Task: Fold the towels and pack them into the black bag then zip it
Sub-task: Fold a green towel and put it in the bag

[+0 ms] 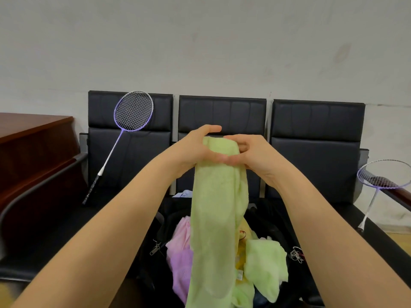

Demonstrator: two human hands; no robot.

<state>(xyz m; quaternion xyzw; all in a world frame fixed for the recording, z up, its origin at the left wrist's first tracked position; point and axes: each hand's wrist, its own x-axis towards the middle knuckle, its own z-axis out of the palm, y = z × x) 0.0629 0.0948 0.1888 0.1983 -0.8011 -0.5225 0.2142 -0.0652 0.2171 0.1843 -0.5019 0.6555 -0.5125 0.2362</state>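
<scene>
While the green towel (216,210) hangs straight down in a long strip, both hands are bunched at its top edge, up in front of the middle black chair (222,114). The left hand (195,147) curls round the top from the left, the right hand (249,152) pinches the same edge from the right, and the two are touching, so each is closed on cloth, neither spread flat. One view only, from the head. The towel's long axis runs vertical, top far, tail near, and that tail drapes into the open black bag (266,223) directly below the hands. In the bag lie a pink towel (180,252), a yellow one (243,230) and another green towel (264,258), all loose. I'd judge the next fold needs one hand to slide down the strip; both are equally near. A purple badminton racket (133,114) leans far left, a second racket (382,176) sits right.
</scene>
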